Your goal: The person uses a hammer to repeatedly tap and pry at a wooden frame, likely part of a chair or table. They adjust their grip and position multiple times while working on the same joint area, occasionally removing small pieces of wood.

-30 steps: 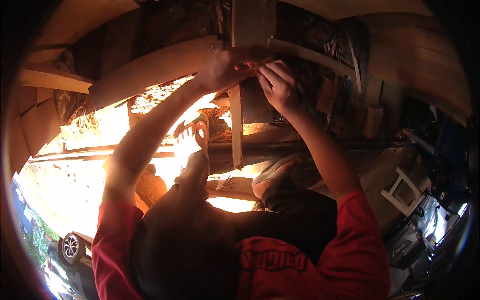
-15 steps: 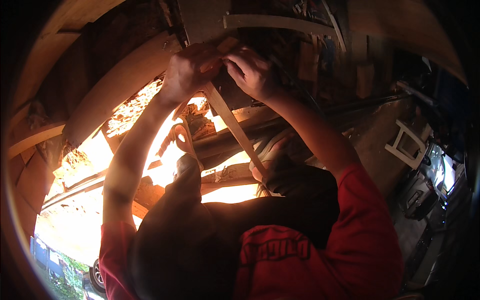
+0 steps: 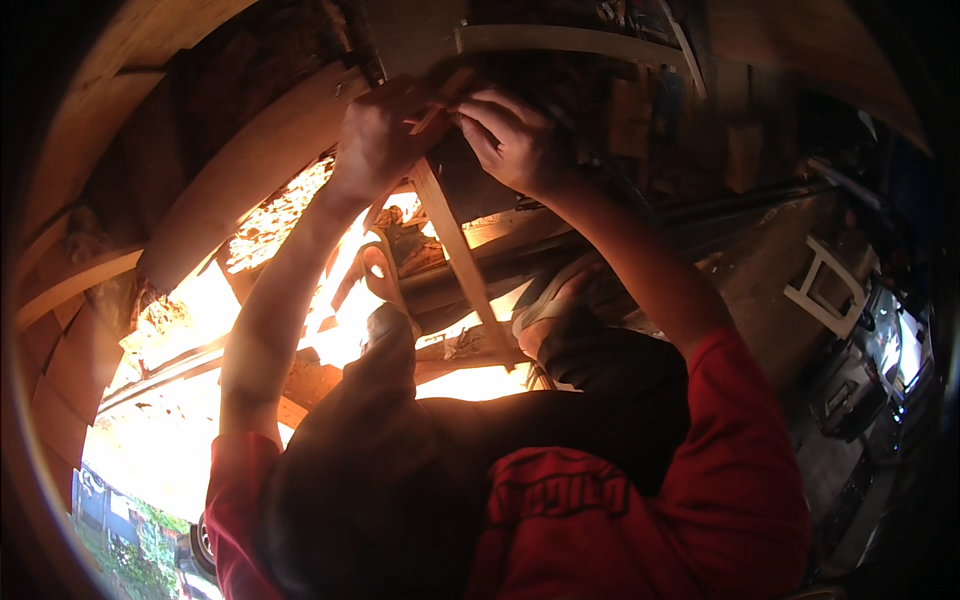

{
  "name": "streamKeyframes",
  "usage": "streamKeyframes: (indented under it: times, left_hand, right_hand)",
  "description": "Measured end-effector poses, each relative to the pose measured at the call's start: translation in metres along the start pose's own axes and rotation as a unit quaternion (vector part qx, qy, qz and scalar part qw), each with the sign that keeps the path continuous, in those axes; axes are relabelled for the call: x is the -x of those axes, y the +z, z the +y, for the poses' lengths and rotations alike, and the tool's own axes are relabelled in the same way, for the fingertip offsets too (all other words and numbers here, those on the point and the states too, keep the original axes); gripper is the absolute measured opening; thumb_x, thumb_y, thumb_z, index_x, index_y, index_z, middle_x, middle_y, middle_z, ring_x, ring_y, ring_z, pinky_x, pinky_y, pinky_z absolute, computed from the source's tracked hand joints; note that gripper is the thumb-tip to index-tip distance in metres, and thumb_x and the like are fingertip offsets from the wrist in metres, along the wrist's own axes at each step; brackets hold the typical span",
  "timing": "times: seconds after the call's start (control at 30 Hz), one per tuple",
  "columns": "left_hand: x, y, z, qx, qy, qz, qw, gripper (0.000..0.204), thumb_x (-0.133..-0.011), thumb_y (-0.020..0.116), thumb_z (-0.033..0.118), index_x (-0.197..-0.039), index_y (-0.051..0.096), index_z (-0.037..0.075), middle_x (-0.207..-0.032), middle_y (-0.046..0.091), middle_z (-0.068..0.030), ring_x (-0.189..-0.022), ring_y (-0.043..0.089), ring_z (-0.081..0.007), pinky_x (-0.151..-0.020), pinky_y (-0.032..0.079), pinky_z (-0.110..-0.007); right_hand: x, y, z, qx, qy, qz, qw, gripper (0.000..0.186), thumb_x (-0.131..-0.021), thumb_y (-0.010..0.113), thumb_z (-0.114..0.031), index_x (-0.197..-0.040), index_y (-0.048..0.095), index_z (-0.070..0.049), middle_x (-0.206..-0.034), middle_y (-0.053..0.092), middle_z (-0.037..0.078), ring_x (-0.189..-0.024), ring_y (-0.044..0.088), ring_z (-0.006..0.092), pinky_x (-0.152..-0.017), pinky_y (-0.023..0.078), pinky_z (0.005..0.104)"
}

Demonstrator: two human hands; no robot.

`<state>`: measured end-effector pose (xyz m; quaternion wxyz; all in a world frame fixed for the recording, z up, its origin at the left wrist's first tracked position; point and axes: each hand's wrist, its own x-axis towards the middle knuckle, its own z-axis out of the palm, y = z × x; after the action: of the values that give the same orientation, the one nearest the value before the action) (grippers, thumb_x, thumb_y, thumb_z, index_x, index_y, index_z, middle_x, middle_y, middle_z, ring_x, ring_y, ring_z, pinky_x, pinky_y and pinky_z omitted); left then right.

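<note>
Both hands are raised together at the upper middle. My left hand (image 3: 383, 135) is closed around the upper end of a long narrow wooden strip (image 3: 455, 245), which slants down toward my feet. A short flat piece of wood (image 3: 443, 103) shows between the two hands; whether it is joined to the strip cannot be made out. My right hand (image 3: 510, 138) has its fingers curled and pinched beside that short piece. Shadow hides what its fingertips grip.
A broad curved board (image 3: 240, 180) stands to the left, with sunlit wood shavings (image 3: 275, 225) beside it. Another board (image 3: 570, 42) lies at the far side. At the right are a pale wooden frame (image 3: 828, 290) and a parked vehicle (image 3: 870, 370). My sandalled foot (image 3: 545, 325) is below.
The strip's lower end has swung left, away from my right foot. My right fingers have shifted slightly at the short piece, which now shows more. The whole view has drifted a little.
</note>
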<state>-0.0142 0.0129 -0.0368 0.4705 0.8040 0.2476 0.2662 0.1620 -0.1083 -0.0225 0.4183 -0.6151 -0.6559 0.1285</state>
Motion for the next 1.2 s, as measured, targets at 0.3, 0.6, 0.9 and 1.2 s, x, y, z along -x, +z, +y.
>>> streamKeyframes:
  times: [0.3,0.6,0.9,1.2]
  left_hand:
    - [0.007,-0.007,0.001,-0.061,0.016,0.028,0.998,0.011,-0.087,0.078,-0.002,-0.096,0.083,0.001,-0.103,0.081,-0.0127,-0.088,0.081,-0.0217,-0.077,0.070,-0.031]
    - [0.008,0.000,-0.001,-0.047,0.000,0.027,0.999,0.017,-0.088,0.077,-0.002,-0.104,0.080,0.001,-0.101,0.080,-0.0117,-0.087,0.082,-0.0232,-0.076,0.069,-0.033]
    - [0.007,-0.003,-0.002,0.009,-0.019,0.052,0.998,0.014,-0.090,0.079,0.002,-0.104,0.080,0.002,-0.102,0.079,-0.0115,-0.087,0.081,-0.0245,-0.077,0.069,-0.034]
    - [0.008,-0.003,-0.003,0.051,-0.067,0.065,0.994,0.013,-0.091,0.080,0.000,-0.104,0.080,0.000,-0.107,0.080,-0.0118,-0.091,0.082,-0.0224,-0.082,0.071,-0.035]
  right_hand:
    - [-0.028,-0.003,0.010,0.075,-0.084,-0.038,0.993,0.014,-0.081,0.085,-0.006,-0.093,0.078,-0.006,-0.092,0.075,0.005,-0.091,0.070,0.0250,-0.089,0.055,0.0417]
    - [-0.032,-0.016,0.010,0.084,-0.122,-0.069,0.987,0.013,-0.082,0.086,-0.008,-0.092,0.078,-0.009,-0.093,0.075,0.001,-0.091,0.068,0.0231,-0.090,0.052,0.0398]
    - [0.006,-0.051,0.035,0.161,0.065,-0.021,0.985,0.039,-0.089,0.088,-0.030,-0.117,0.072,-0.007,-0.121,0.070,0.013,-0.102,0.070,0.0342,-0.096,0.054,0.0447]
    - [0.082,-0.110,0.076,0.228,0.193,-0.168,0.939,0.047,-0.093,0.085,-0.039,-0.122,0.067,-0.006,-0.109,0.074,0.016,-0.100,0.071,0.0377,-0.094,0.054,0.0497]
